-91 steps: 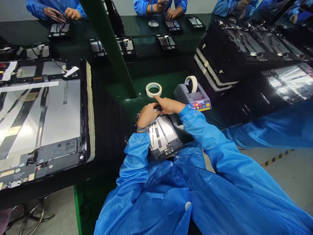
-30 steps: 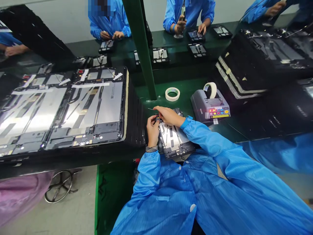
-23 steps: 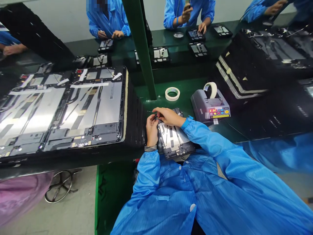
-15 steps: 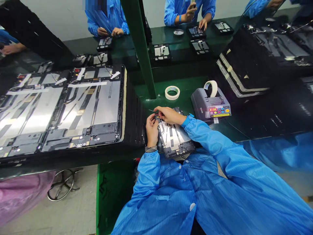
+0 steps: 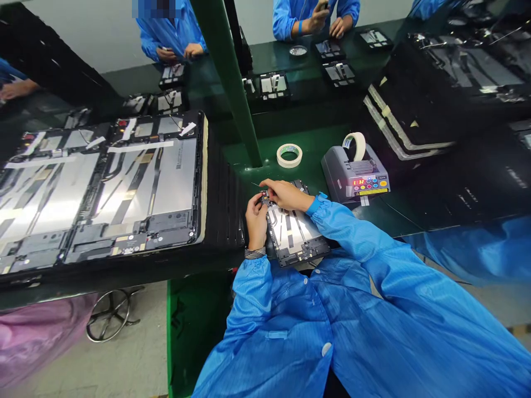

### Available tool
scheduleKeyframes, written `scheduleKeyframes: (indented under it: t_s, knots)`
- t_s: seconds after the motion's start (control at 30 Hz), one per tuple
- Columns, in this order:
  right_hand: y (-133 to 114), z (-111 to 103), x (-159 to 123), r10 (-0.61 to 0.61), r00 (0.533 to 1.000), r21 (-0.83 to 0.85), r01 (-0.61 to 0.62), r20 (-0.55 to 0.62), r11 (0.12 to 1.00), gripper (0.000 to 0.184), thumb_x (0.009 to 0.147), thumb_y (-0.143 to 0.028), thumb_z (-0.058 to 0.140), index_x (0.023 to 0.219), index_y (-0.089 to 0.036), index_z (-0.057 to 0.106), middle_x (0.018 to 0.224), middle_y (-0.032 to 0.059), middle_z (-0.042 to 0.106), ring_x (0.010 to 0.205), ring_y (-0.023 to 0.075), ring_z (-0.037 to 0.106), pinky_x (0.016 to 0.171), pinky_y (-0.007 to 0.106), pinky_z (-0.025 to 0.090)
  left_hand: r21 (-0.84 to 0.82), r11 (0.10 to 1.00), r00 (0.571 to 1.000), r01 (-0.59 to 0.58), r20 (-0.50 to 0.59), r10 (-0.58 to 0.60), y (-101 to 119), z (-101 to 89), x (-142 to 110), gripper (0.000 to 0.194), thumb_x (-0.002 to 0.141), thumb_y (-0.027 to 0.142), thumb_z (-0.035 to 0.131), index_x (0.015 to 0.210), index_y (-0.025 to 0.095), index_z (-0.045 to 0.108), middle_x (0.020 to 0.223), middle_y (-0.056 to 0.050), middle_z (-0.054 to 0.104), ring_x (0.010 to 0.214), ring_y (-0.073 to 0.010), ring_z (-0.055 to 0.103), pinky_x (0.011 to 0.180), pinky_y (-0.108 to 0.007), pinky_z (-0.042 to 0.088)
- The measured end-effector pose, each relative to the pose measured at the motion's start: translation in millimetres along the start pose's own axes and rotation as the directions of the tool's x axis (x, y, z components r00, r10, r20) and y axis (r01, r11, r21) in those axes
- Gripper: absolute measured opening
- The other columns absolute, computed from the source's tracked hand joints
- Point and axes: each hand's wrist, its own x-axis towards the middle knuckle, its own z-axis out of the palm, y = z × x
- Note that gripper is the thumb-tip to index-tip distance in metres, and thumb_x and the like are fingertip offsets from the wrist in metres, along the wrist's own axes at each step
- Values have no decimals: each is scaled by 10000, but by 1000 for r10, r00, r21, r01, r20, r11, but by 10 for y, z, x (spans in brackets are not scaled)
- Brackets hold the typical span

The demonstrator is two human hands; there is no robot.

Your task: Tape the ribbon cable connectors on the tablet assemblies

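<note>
The tablet (image 5: 293, 235), back cover off and internal frame exposed, lies flat on the green bench mat (image 5: 307, 141), at 3 o'clock from the left hand (image 5: 256, 224) and 6 o'clock from the right hand (image 5: 285, 194). Its upper-left corner is directly beneath the fingertips of both hands.

Right hand: fingers closed in a pinch on a small dark component (image 5: 265, 194) at that corner; the part is too small to identify. A thin wire (image 5: 254, 184) projects from it toward 10 o'clock.

Left hand: curled, beside the tablet's left edge, fingertips at the same component. Whether it grips the part cannot be determined.

Reference items from the right hand: masking tape roll (image 5: 289, 155) at 12 o'clock; tape dispenser (image 5: 354, 176) at 2 o'clock, well apart.
</note>
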Motion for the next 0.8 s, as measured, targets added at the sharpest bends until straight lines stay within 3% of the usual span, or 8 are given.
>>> scheduleKeyframes:
  t_s: [0.17,0.33,0.4,0.47,0.53,0.63,0.7,0.8]
  knots:
    - [-12,15,-15,15,1000,-42,-15,-12,999,583,877,16,545,1427,-177,541,983,40,725,938,217,659,809,298,444,-33,999,999,-12,-40,10,-33,22,100,295,877,222,697,1167,209,640,1267,-91,700,1147,-203,701,1065,-375,544]
    - [-44,22,-37,47,999,-18,-47,-28,999,571,889,-7,536,1435,-173,539,1017,62,711,977,226,653,855,324,472,0,1000,1000,-14,-16,14,-52,9,142,324,870,225,708,1183,214,626,1288,-86,684,1157,-195,688,1043,-352,543]
    - [-120,-24,-75,59,994,57,-54,-90,997,554,881,-19,535,1415,-162,561,1056,74,704,1033,231,643,914,349,483,-4,1000,1000,-15,-15,15,-52,2,143,343,863,206,705,1195,220,621,1302,-83,678,1170,-195,684,1042,-344,540]
    - [-248,-92,-161,139,975,249,-94,-172,964,518,876,-56,553,1383,-155,584,1064,73,703,1004,219,641,912,355,499,-17,1000,1000,-13,-10,13,-49,0,141,351,853,188,705,1191,224,619,1293,-78,679,1168,-193,684,1038,-336,540]
    - [-406,-141,-302,290,943,576,-148,-162,804,478,885,-126,592,1362,-160,596,1008,49,706,851,185,632,801,331,518,-24,1000,1000,-18,-4,18,-44,-1,137,343,852,189,705,1184,226,625,1277,-72,684,1161,-192,684,1032,-332,540]
    - [-602,-99,-549,433,900,943,-190,55,274,442,867,-215,685,1304,-167,638,891,14,699,660,131,566,623,279,465,-48,998,999,-41,6,41,-35,-3,127,318,856,198,710,1168,225,654,1243,-63,695,1141,-191,683,1024,-330,536]
    - [-653,4,-661,438,878,980,-197,191,-33,410,828,-203,734,1232,-158,681,858,15,703,634,116,560,584,261,435,-75,996,999,-54,7,54,-27,-3,120,310,847,180,709,1153,220,678,1222,-59,703,1134,-192,682,1024,-329,531]
    - [-618,153,-687,425,857,947,-197,292,-254,349,790,-129,741,1138,-136,715,827,27,717,633,114,581,574,250,429,-103,993,999,-53,0,53,-15,-1,110,312,834,157,707,1141,216,702,1210,-59,712,1134,-197,681,1026,-330,527]
